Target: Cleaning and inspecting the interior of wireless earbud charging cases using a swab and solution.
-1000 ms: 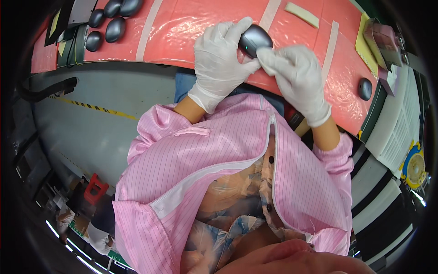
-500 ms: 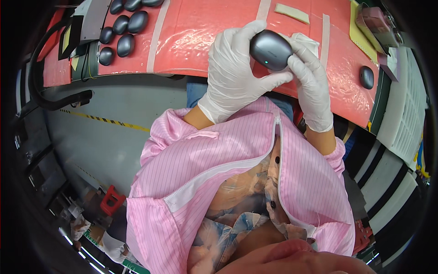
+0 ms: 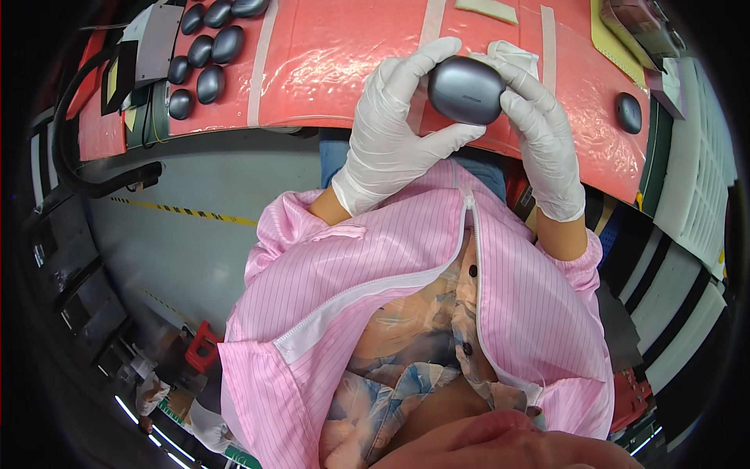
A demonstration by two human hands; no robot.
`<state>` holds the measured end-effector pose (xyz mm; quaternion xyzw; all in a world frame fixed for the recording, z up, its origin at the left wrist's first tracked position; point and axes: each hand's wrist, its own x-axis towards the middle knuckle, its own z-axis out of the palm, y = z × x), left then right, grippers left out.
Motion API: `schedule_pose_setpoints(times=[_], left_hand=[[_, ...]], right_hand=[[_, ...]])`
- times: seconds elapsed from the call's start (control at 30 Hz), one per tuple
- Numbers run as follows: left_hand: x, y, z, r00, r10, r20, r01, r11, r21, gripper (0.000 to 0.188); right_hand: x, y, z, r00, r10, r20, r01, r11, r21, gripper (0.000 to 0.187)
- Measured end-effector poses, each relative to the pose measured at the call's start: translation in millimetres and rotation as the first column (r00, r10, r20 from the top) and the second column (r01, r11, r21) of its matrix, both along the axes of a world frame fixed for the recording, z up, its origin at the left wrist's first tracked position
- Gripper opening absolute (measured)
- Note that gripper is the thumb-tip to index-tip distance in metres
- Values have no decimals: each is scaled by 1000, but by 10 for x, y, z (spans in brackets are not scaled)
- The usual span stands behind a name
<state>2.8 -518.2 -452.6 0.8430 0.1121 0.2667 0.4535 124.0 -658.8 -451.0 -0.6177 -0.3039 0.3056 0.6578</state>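
A glossy dark grey oval earbud charging case is raised above the red-covered table, its lid side facing up. My left hand, in a white glove, grips its left end, thumb along the lower edge and fingers at the upper edge. My gloved right hand closes on the right end, its fingertips pressed to the side. Behind the right fingers lies a crumpled white cloth or wipe. The case looks closed.
Several similar cases stand at the table's far left; one more case sits at the right edge. A pale foam strip and a yellow pad lie farther back. A black flexible tube curves at left, and a white ridged panel stands at right.
The case has turned slightly in my hands; the small green light on its near edge no longer shows. My right hand and forearm have shifted a little to the right.
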Motion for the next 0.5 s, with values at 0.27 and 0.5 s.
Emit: schedule_pose_setpoints(times=[0.27, 0.5], left_hand=[[3, -27, -34, 991, -128, 46, 134, 842, -522, 77], [44, -77, -43, 972, -205, 117, 224, 648, -728, 87]], right_hand=[[-51, 4, 49, 994, -2, -105, 3, 1000, 15, 34], [-133, -14, -146, 806, -73, 587, 50, 997, 56, 81]])
